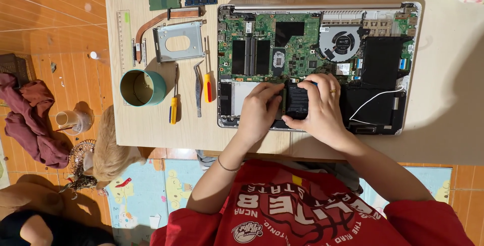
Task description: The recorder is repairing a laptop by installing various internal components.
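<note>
Hands meet over the open laptop (322, 34), the left hand (259, 110) and right hand (320, 107) both curled, fingers gripping a small black part (297, 100) at its front edge.

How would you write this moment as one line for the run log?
left hand: on black drive | right hand: gripping drive | open laptop | screwdrivers left

I see my own red short-sleeved shirt near the bottom, printed with white lettering and a round emblem. My right hand (322, 106) wears a gold ring; my left hand (258, 111) has a thin wrist bracelet.
</note>
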